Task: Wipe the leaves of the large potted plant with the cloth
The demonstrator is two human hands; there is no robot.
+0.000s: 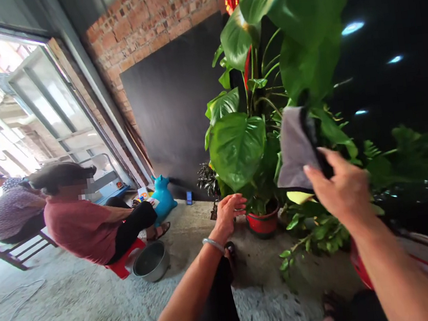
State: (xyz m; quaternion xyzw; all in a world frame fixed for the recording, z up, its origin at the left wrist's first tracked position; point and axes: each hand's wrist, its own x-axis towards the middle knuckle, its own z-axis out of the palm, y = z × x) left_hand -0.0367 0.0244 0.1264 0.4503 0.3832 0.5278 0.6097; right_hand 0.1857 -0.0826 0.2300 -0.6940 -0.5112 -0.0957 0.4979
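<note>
My right hand (pixel 341 187) grips a grey cloth (pixel 294 148) with a dark edge, thumb laid across its face. Behind the cloth rises a tall potted plant with broad glossy leaves (pixel 238 145). My left hand (pixel 230 214), with a bracelet (pixel 214 245) at the wrist, is held out below the lowest big leaf, fingers loosely stretched and nothing in them. I cannot tell whether it touches any foliage. The plant's red pot (pixel 263 223) stands on the concrete floor just beyond that hand. A yellowish leaf (pixel 300 196) shows under the cloth.
To the left a person in a pink shirt (pixel 76 225) sits on a red stool (pixel 127 259) beside a grey basin (pixel 152 262). Another person (pixel 15 211) sits farther left. A blue animal toy (pixel 161 197) stands near a dark panel (pixel 176 103). Low greenery (pixel 317 233) spreads at right.
</note>
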